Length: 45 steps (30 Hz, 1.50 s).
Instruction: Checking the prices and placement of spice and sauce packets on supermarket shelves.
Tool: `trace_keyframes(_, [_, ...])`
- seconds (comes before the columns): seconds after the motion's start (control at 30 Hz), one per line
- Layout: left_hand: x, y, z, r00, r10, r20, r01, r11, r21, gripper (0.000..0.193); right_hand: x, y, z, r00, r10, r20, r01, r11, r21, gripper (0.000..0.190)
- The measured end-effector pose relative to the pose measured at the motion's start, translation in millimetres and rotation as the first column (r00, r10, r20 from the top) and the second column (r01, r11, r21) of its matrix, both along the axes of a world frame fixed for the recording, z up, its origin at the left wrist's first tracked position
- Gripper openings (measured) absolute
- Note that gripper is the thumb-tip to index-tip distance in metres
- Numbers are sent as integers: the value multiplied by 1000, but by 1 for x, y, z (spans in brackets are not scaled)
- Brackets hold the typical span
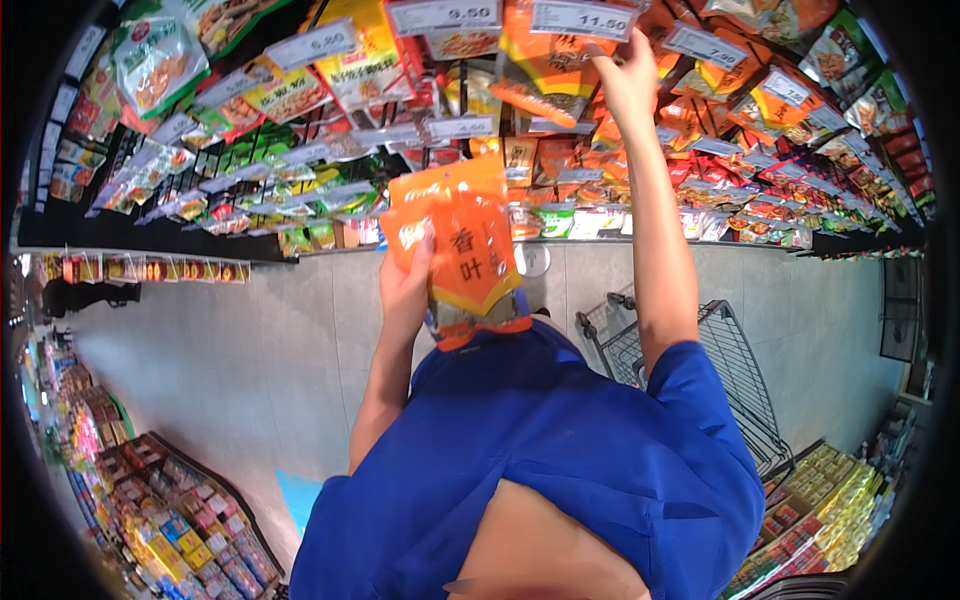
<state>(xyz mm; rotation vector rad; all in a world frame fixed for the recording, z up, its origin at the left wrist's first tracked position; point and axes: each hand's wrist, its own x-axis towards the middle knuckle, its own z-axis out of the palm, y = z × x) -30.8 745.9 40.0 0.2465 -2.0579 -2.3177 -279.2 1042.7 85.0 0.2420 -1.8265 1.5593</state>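
My left hand (405,283) grips orange plastic pouches (474,251) in front of my body. At least two overlap; the front one has a clear lower window over dark dried contents, and its front bears writing. My right arm stretches up to the display rack, where my right hand (631,81) is at the right edge of a hanging orange and yellow spice pouch (546,67). A price tag (583,21) crosses the top of that pouch. The fingertips are partly hidden there, so whether they pinch the pouch is unclear.
Rows of hanging packets (367,64) with price tags fill the rack ahead. A wire shopping cart (731,360) stands on the tiled floor (300,337) at my right. Stacked boxed goods (187,517) are behind left, and more packaged goods (810,510) behind right.
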Motion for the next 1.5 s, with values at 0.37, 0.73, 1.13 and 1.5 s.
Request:
trace_keyframes(0.37, [-39, 54, -5, 995, -103, -5, 101, 972, 214, 34, 252, -58, -69, 655, 573, 492, -344, 807, -480, 68])
trace_keyframes(0.73, [-19, 116, -17, 965, -236, 110, 141, 829, 541, 39, 276, 13, -55, 782, 497, 378, -156, 741, -653, 26])
trace_keyframes(1.13, [-4, 153, -19, 980, -194, 49, 156, 894, 420, 33, 292, 35, -54, 806, 486, 338, -172, 738, -652, 25])
trace_keyframes(1.5, [13, 171, -25, 954, -279, -106, 295, 937, 188, 46, 298, 52, -60, 798, 485, 358, -145, 731, -667, 29])
